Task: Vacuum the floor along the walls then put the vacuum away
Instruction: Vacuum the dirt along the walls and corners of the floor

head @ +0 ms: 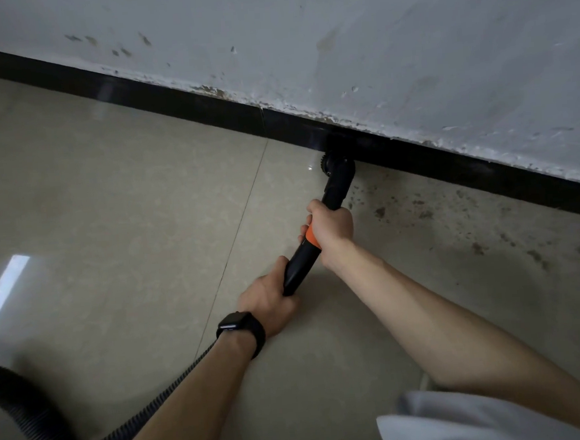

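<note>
Vacuum wand (300,263): brush head (338,164) is held against the baseboard (205,103).
Hands: left hand (270,300) and right hand (332,225) are curled round the wand.
Progress: specks (471,227) rightward are judged unvacuumed; storage is pending.

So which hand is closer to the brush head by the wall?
Right. The right hand grips the wand just behind the brush head; the left hand holds the wand's rear end, farther from it.
</note>
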